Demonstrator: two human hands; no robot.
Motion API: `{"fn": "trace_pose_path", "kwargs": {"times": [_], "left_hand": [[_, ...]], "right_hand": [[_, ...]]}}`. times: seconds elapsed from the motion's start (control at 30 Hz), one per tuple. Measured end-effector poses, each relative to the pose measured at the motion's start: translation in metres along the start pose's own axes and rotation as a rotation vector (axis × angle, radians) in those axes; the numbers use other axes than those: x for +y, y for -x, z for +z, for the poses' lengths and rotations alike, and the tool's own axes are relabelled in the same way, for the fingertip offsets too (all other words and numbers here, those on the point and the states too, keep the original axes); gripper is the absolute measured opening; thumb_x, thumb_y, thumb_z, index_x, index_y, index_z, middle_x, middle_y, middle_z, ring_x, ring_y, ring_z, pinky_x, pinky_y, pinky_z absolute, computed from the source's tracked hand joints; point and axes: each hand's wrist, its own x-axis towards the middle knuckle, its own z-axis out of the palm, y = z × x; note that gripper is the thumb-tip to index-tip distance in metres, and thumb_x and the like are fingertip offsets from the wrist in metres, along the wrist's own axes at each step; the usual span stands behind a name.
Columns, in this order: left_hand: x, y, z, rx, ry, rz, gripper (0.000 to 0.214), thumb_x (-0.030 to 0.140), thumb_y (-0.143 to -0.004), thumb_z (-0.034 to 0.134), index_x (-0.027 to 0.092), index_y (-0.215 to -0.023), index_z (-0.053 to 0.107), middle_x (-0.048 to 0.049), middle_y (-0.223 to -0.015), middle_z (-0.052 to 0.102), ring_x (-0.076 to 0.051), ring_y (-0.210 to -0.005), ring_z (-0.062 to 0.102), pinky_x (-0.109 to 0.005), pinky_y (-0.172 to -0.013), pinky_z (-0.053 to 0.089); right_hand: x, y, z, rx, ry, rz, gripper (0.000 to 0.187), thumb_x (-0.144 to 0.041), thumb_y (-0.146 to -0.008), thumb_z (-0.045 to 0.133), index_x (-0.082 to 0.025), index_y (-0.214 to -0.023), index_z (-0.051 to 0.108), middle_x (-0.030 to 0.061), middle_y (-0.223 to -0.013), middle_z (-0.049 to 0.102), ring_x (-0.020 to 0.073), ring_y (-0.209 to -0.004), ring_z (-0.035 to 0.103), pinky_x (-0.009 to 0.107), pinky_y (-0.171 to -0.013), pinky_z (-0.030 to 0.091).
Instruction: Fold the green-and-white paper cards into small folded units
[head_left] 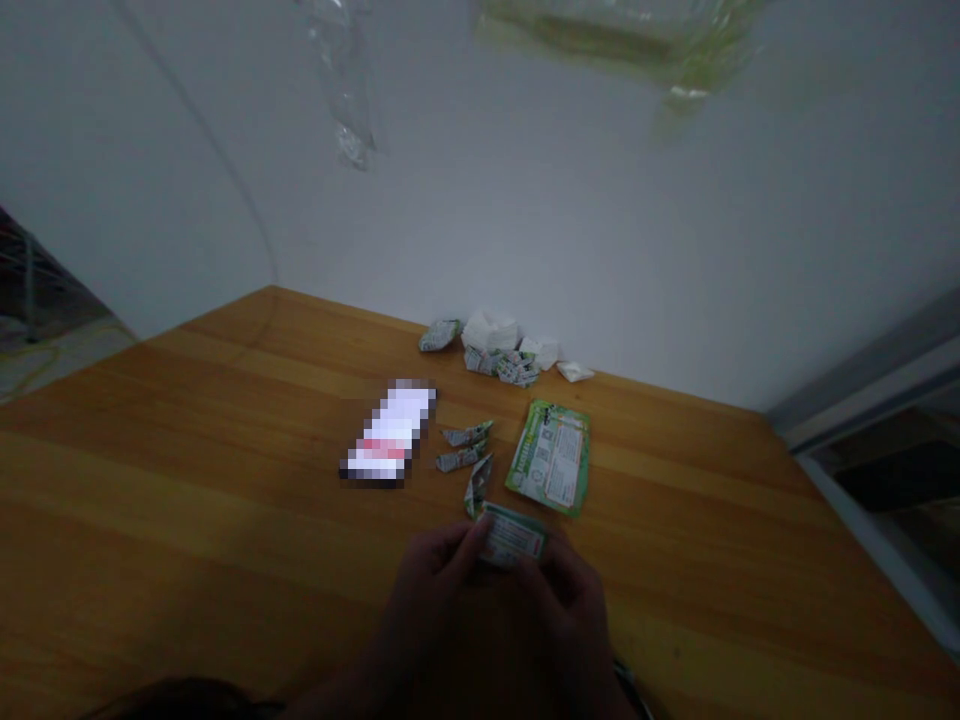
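Note:
Both of my hands meet low in the middle of the view over a wooden table point(187, 480). My left hand point(431, 590) and my right hand point(566, 595) pinch a small folded printed paper point(512, 537), green and white with a red band. Just beyond it lie three small folded paper pieces point(469, 455). To their right lies a flat green printed sheet point(550, 456).
A blurred-out white and pink rectangle point(390, 435) lies left of the folded pieces. A heap of crumpled and folded papers point(499, 350) sits against the white wall. Clear plastic point(345, 90) hangs at the top. A window frame point(870, 380) borders the right.

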Motion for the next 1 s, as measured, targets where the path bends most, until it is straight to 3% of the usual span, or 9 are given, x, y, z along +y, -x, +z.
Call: {"fn": "trace_pose_path", "kwargs": {"times": [0.23,0.47,0.73,1.0], "left_hand": [[0.003,0.003,0.000,0.071,-0.137,0.045,0.043,0.053,-0.082,0.054,0.014,-0.073,0.070,-0.0027,-0.066,0.071,-0.019,-0.063,0.065,-0.023,-0.058,0.050],[0.004,0.006,-0.001,0.156,-0.348,0.139,0.043,0.049,-0.086,0.048,0.016,-0.063,0.063,0.0008,-0.051,0.059,-0.014,-0.049,0.056,-0.020,-0.048,0.040],[-0.002,0.007,-0.002,0.181,-0.508,0.178,0.052,0.052,-0.087,0.044,0.018,-0.049,0.054,0.0042,-0.040,0.045,-0.010,-0.038,0.042,-0.020,-0.043,0.032],[-0.006,0.006,0.000,0.105,-0.469,0.205,0.043,0.050,-0.085,0.049,0.018,-0.060,0.063,0.0013,-0.049,0.057,-0.013,-0.046,0.053,-0.019,-0.048,0.038]], "right_hand": [[-0.002,0.004,0.004,0.004,-0.027,0.044,0.019,-0.033,-0.082,0.064,-0.016,-0.073,0.066,0.0041,-0.078,0.067,0.0199,-0.077,0.063,0.029,-0.072,0.051],[0.007,0.006,0.006,0.017,-0.037,0.119,0.027,-0.038,-0.080,0.065,-0.015,-0.091,0.070,0.0071,-0.085,0.073,0.0220,-0.080,0.065,0.030,-0.072,0.053],[0.012,0.013,0.009,0.109,0.124,0.135,0.034,-0.044,-0.082,0.062,-0.013,-0.070,0.069,-0.0004,-0.055,0.058,0.0125,-0.051,0.050,0.021,-0.047,0.041],[0.011,0.014,0.009,0.129,0.110,0.164,0.037,-0.047,-0.083,0.059,-0.013,-0.070,0.067,-0.0001,-0.055,0.057,0.0131,-0.052,0.050,0.020,-0.046,0.041]]}}
